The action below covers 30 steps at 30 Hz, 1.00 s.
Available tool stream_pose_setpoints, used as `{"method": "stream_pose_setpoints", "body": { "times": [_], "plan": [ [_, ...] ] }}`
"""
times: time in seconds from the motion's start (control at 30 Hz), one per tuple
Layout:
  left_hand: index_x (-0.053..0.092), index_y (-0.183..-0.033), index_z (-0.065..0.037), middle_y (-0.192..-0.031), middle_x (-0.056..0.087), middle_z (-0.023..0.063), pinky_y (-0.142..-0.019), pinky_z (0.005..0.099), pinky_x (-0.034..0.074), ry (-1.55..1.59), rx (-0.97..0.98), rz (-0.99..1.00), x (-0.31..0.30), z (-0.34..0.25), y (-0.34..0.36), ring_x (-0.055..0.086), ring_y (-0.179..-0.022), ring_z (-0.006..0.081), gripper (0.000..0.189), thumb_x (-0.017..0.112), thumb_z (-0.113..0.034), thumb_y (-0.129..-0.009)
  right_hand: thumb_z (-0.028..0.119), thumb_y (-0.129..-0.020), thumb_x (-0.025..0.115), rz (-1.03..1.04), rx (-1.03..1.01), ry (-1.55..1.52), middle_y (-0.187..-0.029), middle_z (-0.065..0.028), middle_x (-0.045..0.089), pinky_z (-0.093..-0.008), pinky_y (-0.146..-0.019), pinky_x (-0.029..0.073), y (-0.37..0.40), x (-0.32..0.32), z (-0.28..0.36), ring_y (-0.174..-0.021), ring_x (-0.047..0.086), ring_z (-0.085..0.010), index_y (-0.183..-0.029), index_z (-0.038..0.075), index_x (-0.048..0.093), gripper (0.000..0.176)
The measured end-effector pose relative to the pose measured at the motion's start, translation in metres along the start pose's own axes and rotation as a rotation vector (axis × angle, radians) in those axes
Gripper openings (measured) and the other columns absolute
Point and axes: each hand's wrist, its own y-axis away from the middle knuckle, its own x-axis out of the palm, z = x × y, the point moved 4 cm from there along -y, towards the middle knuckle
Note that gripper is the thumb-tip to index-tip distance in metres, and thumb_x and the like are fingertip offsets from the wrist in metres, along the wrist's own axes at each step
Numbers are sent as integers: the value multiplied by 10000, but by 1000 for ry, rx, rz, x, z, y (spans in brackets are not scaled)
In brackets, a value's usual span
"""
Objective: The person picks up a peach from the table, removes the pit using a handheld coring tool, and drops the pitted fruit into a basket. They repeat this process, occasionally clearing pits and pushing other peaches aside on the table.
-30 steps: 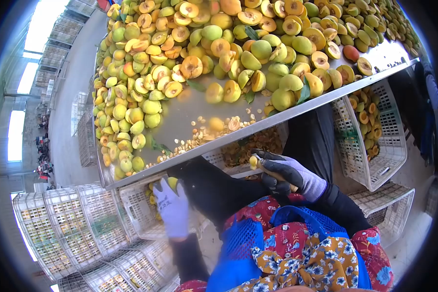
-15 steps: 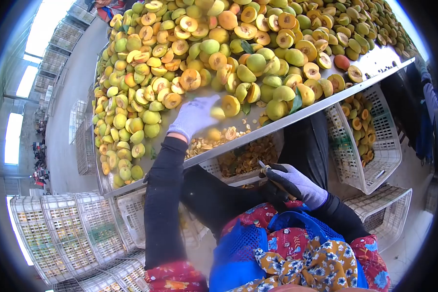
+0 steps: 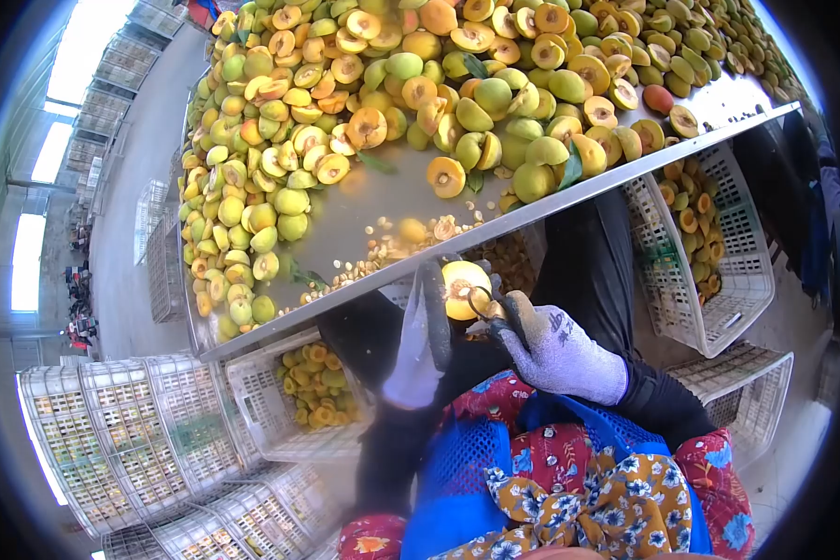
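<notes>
My left hand [image 3: 422,331], in a lilac glove with dark fingers and slightly blurred, holds up a stone-fruit half [image 3: 460,285] just off the table's front edge. The half has yellow flesh and looks like apricot. In my gloved right hand [image 3: 562,350] is a pitting tool [image 3: 483,301]; its ring-shaped metal tip rests against the cut face. My right fingers hide most of its handle. Cut fruit [image 3: 367,128] lies heaped across the metal table [image 3: 387,196], many pieces with brown pits showing. Loose pits [image 3: 397,245] are scattered along its front edge.
Below the table, a plastic crate [image 3: 252,392] with fruit halves stands at left and another crate [image 3: 751,252] at right. Stacked crates [image 3: 112,439] fill the lower left. The table's raised metal rim [image 3: 569,198] runs between me and the heap.
My left hand has come back from the table to my lap, now with a fruit half. My right hand has risen and turned, bringing the tool to the fruit.
</notes>
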Motion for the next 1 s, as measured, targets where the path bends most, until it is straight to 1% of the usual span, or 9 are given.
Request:
{"method": "stream_pose_setpoints", "body": {
  "times": [0.1, 0.23, 0.43, 0.47, 0.53, 0.7, 0.73, 0.83, 1.0],
  "plan": [
    [475, -1287, -24, -1153, 593, 126, -870, 302, 526, 26, 60, -123, 1, 18, 8, 620, -1001, 187, 384, 365, -326, -1075, 132, -940, 583, -1, 32, 51, -625, -195, 557, -455, -489, 441, 9, 5, 3, -561, 597, -386, -1044, -61, 465, 250],
    [539, -1218, -6, -1135, 596, 114, -892, 316, 480, -463, 298, -249, 11, 8, 15, 584, -990, 174, 378, 335, -294, -1083, 165, -965, 546, 56, -19, 178, -677, -197, 574, -436, -521, 457, 15, 10, 11, -626, 625, -360, -1029, -60, 503, 237],
    [516, -1245, 3, -1145, 587, 123, -899, 315, 475, -324, 368, -331, 21, 23, 31, 586, -1004, 189, 337, 431, -261, -1054, 227, -991, 514, 205, 504, -773, -803, -208, 597, -418, -634, 470, 17, 24, -1, -759, 622, -352, -1044, -27, 533, 261],
    [510, -1253, 1, -1149, 584, 123, -900, 315, 475, -325, 386, -338, 22, 27, 32, 586, -1003, 189, 331, 437, -252, -1052, 202, -989, 505, 229, 481, -755, -818, -205, 586, -418, -658, 464, 15, 18, 2, -757, 608, -368, -1058, -33, 519, 245],
    [499, -1262, -8, -1165, 573, 124, -906, 317, 476, -419, 406, -316, 22, 25, 31, 586, -1007, 186, 305, 462, -216, -1043, 175, -980, 502, 142, 118, -401, -848, -206, 567, -429, -652, 462, 15, 20, -9, -754, 594, -382, -1091, -41, 511, 243],
    [548, -1185, -8, -1072, 612, 121, -849, 318, 495, -223, 188, -192, 7, 34, 23, 602, -969, 177, 266, 440, -211, -1052, 124, -954, 520, 192, 194, -181, -951, -254, 529, -486, -641, 453, 19, 20, -20, -798, 581, -413, -1155, -76, 499, 285],
    [563, -1164, -6, -1040, 622, 119, -835, 319, 499, -306, 166, -188, 6, 33, 19, 609, -944, 173, 268, 429, -212, -1056, 137, -962, 528, 121, 20, 37, -863, -251, 552, -494, -597, 452, 23, 19, -10, -761, 613, -399, -1074, -53, 506, 222],
    [609, -1089, 2, -959, 645, 107, -798, 312, 507, -448, 200, -178, 10, 26, 14, 623, -872, 169, 317, 388, -224, -1066, 143, -962, 538, 63, 151, 65, -716, -215, 559, -477, -513, 440, 22, 21, -14, -631, 621, -371, -1005, -42, 480, 199],
    [614, -1075, 6, -975, 634, 78, -810, 286, 501, -407, 265, -250, 19, 24, 14, 604, -892, 148, 345, 386, -253, -1065, 151, -946, 557, -16, 73, 114, -591, -162, 543, -448, -434, 425, 24, 18, -4, -501, 591, -343, -1007, -58, 443, 245]
  ]
}}
